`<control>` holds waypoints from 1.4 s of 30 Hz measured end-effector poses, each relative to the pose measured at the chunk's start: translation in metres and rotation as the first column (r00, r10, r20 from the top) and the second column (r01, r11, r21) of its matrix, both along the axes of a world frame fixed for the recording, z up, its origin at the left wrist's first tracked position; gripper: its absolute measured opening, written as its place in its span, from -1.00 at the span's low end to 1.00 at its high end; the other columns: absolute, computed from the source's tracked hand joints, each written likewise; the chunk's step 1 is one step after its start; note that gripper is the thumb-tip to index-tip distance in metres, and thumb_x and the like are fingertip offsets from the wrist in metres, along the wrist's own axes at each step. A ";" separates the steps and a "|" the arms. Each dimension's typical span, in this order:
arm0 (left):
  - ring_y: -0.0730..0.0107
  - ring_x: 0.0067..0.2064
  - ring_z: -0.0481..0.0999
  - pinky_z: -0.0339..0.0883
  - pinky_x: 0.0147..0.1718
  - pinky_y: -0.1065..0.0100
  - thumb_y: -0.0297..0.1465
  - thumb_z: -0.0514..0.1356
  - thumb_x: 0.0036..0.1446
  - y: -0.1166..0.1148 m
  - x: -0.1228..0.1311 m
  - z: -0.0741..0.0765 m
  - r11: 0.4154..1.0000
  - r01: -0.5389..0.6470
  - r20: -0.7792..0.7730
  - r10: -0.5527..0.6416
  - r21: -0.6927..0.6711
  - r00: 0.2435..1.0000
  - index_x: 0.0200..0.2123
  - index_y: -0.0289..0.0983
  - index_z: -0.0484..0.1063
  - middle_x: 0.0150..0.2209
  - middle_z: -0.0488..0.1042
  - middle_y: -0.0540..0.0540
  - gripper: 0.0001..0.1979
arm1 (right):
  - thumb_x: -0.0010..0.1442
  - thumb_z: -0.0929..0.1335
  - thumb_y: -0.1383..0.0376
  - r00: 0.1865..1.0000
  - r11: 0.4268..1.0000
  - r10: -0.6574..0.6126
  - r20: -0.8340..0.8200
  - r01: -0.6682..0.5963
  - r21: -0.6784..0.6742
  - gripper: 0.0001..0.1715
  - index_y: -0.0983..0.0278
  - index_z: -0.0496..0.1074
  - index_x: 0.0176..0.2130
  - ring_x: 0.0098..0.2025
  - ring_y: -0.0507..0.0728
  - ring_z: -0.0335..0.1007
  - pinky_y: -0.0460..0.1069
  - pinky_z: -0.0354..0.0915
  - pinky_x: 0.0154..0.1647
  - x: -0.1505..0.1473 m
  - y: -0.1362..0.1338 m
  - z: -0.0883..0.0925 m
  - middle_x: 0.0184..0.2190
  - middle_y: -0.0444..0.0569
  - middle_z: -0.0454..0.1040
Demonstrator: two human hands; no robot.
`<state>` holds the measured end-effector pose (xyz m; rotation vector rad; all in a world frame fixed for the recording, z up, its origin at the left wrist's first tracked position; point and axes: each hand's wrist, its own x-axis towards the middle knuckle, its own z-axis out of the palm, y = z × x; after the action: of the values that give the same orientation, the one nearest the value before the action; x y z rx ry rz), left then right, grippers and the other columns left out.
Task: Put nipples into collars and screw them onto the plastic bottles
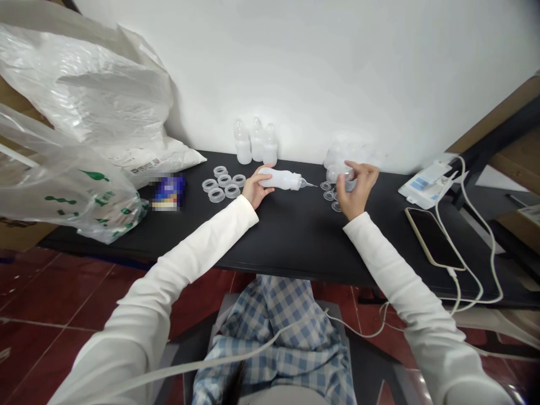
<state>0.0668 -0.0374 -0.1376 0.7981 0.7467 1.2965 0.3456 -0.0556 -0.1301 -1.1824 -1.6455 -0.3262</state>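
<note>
My left hand (254,189) is wrapped around a small translucent white feeding bottle (280,179). The bottle lies nearly sideways above the table, and its clear nipple (307,183) with a long thin tip points right. Over on the right, my right hand (359,188) has thumb and forefinger around a clear domed bottle cap (338,172). Behind that hand sits a cluster of clear caps (350,152), blurred against the wall. Several clear nipples (328,194) lie just left of my right thumb. Several translucent collar rings (224,180) lie left of my left hand.
Three capped bottles (256,145) stand by the wall. Plastic bags (88,95) and a blue packet (169,191) are on the left. At right lie a phone (434,238), cables (493,247) and a white-blue package (426,184) on the black table (291,242).
</note>
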 end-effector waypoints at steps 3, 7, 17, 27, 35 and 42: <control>0.41 -0.22 0.49 0.35 -0.42 0.48 -0.43 0.30 -0.16 -0.001 0.001 0.001 1.000 0.002 0.007 -0.002 -0.006 1.000 -0.08 -0.22 0.46 -0.19 0.50 -0.02 -0.54 | 0.37 0.25 0.06 0.987 0.988 0.151 0.056 -0.151 0.000 -0.60 0.21 0.38 0.07 -0.03 0.30 0.33 0.30 0.40 -0.01 -0.015 -0.007 -0.009 -0.14 0.13 0.30; 0.42 -0.23 0.49 0.36 -0.42 0.48 -0.43 0.30 -0.17 -0.001 0.002 0.000 1.000 0.015 0.008 -0.015 -0.005 1.000 -0.09 -0.23 0.47 -0.21 0.50 -0.02 -0.54 | 0.33 0.30 0.11 0.971 0.974 0.228 0.067 -0.228 -0.007 -0.63 0.22 0.34 0.05 -0.02 0.30 0.34 0.28 0.42 -0.04 -0.024 -0.011 -0.014 -0.14 0.12 0.34; 0.40 -0.22 0.51 0.41 -0.43 0.48 -0.39 0.34 -0.14 -0.001 0.003 -0.005 0.996 0.071 -0.056 -0.068 0.052 0.996 -0.09 -0.23 0.46 -0.19 0.49 -0.04 -0.55 | 0.27 0.37 0.18 0.919 0.929 0.370 0.137 -0.369 -0.031 -0.67 0.21 0.31 0.00 -0.03 0.25 0.37 0.24 0.44 -0.11 -0.029 -0.008 -0.020 -0.12 0.09 0.38; 0.52 -0.64 0.38 0.14 -0.73 0.50 0.00 0.36 -0.02 -0.013 0.013 -0.009 0.960 0.133 -0.369 -0.034 0.247 0.929 -0.32 -0.21 0.28 -0.56 0.38 0.10 -0.53 | 0.27 0.30 0.22 0.862 0.869 0.495 0.114 -0.491 -0.056 -0.75 0.21 0.28 -0.05 -0.07 0.23 0.37 0.22 0.39 -0.07 -0.025 -0.004 -0.028 -0.15 0.07 0.39; 0.60 -0.77 0.12 -0.24 -0.77 0.48 0.14 0.25 0.07 -0.020 0.026 -0.009 0.978 0.133 -0.368 -0.067 0.158 0.928 -0.40 -0.21 0.25 -0.72 0.17 0.15 -0.47 | 0.32 0.18 0.16 0.920 0.926 0.377 0.108 -0.378 -0.014 -0.75 0.21 0.34 -0.14 -0.18 0.21 0.38 0.21 0.39 -0.13 -0.033 -0.003 -0.037 -0.27 0.05 0.39; 0.65 -0.71 0.07 -0.22 -0.69 0.48 0.11 0.27 0.11 -0.023 0.033 -0.005 0.980 0.071 -0.393 0.007 0.185 0.919 -0.42 -0.18 0.15 -0.66 0.12 0.17 -0.47 | 0.30 0.16 0.25 0.947 0.945 0.321 -0.030 -0.318 0.075 -0.85 0.18 0.28 -0.20 -0.20 0.19 0.38 0.17 0.38 -0.14 -0.041 0.001 -0.037 -0.26 0.02 0.39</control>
<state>0.1000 -0.0604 -0.1425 1.2502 0.9266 1.2048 0.3046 -0.0544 -0.1672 -0.8464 -1.7427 -0.1494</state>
